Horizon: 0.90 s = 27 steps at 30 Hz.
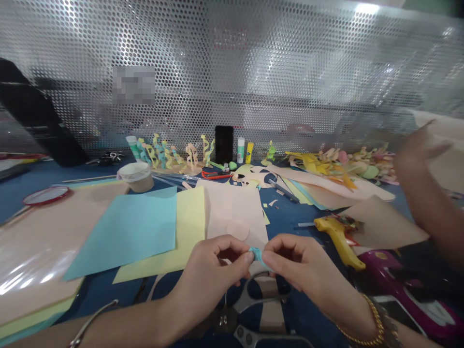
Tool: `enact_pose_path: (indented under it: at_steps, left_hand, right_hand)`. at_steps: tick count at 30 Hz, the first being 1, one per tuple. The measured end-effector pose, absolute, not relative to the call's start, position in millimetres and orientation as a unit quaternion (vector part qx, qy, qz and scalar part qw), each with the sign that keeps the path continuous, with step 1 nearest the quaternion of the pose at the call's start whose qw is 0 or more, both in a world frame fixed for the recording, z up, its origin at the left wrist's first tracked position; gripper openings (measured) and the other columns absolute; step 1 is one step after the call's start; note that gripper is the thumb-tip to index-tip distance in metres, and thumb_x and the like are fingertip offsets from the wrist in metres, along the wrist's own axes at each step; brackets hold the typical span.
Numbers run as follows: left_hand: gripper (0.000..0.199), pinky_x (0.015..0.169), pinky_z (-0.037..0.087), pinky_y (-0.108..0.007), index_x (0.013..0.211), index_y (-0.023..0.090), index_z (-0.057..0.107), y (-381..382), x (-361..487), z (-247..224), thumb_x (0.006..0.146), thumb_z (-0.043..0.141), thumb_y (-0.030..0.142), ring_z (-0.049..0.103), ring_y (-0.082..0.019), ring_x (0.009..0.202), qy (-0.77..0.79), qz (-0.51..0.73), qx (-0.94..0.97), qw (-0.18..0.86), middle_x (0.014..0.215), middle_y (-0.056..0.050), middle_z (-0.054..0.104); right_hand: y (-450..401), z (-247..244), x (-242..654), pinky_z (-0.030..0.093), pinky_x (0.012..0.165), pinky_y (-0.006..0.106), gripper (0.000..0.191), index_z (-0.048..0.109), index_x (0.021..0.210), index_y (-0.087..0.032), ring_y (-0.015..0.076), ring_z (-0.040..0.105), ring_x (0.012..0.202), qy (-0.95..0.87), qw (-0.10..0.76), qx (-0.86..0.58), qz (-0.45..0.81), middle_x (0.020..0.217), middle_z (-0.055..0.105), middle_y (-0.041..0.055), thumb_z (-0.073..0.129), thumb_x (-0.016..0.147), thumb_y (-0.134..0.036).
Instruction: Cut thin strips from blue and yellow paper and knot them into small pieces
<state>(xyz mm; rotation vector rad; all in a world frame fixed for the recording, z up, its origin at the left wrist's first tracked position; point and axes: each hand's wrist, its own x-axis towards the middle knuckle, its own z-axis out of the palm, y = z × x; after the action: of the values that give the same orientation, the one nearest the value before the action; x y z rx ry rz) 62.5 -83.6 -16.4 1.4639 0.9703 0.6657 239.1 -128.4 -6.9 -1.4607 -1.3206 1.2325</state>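
A small folded piece of light blue paper (255,253) is held between both hands at the lower centre. My left hand (221,263) pinches its left end between thumb and forefinger. The right end is pinched in the fingertips of my right hand (297,261). Behind the hands lies a pale pink sheet (234,208) with a round pale cutout (238,231) on it. Dark-handled scissors (248,295) rest just below the hands, partly hidden.
Blue (134,227) and yellow (192,208) sheets lie left. A yellow glue gun (339,237) and purple tool (406,285) lie right. A phone (224,144), glue sticks and curled paper pieces stand behind. Another person's arm (424,183) reaches in at right.
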Motion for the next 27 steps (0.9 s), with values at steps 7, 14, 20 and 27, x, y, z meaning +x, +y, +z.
enact_pose_path:
  at_steps: [7,14,20,27]
  left_hand:
    - [0.014,0.05,0.046,-0.019,0.073,0.016,0.067,-84.3,64.8,-11.8,0.079,0.062,0.028,0.054,-0.01,0.05,0.424,0.284,0.621,0.595,0.058,0.002,0.063]
    - [0.015,0.047,0.046,-0.018,0.07,0.017,0.067,-82.5,67.3,-13.0,0.078,0.064,0.029,0.053,-0.009,0.048,0.413,0.291,0.589,0.631,0.054,0.004,0.061]
    - [0.018,0.048,0.041,-0.019,0.071,0.016,0.069,-84.8,66.6,-12.7,0.077,0.066,0.032,0.052,-0.009,0.05,0.42,0.291,0.581,0.633,0.055,0.002,0.063]
    - [0.008,0.052,0.041,-0.019,0.071,0.016,0.072,-83.8,67.2,-10.9,0.071,0.071,0.024,0.053,-0.01,0.053,0.412,0.294,0.573,0.644,0.057,0.002,0.065]
  right_hand:
    - [-128.8,-9.0,237.0,0.021,0.038,0.019,0.036,0.062,0.07,-0.014,0.0032,0.032,0.038,-0.5,0.424,-0.541,0.528,0.058,0.056,-0.0014,0.054,0.085,-0.045]
    - [-127.4,-12.9,238.0,0.025,0.037,0.016,0.023,0.059,0.077,-0.018,0.004,0.033,0.043,-0.492,0.428,-0.545,0.527,0.057,0.048,-0.0068,0.07,0.075,-0.038]
    - [-126.2,-14.8,236.6,0.022,0.035,0.015,0.023,0.062,0.075,-0.017,0.0035,0.031,0.04,-0.476,0.413,-0.553,0.546,0.052,0.045,-0.0074,0.07,0.074,-0.038]
    - [-127.5,-13.1,238.2,0.028,0.04,0.018,0.022,0.065,0.074,-0.017,0.0054,0.036,0.045,-0.516,0.4,-0.571,0.497,0.058,0.051,-0.004,0.067,0.076,-0.039]
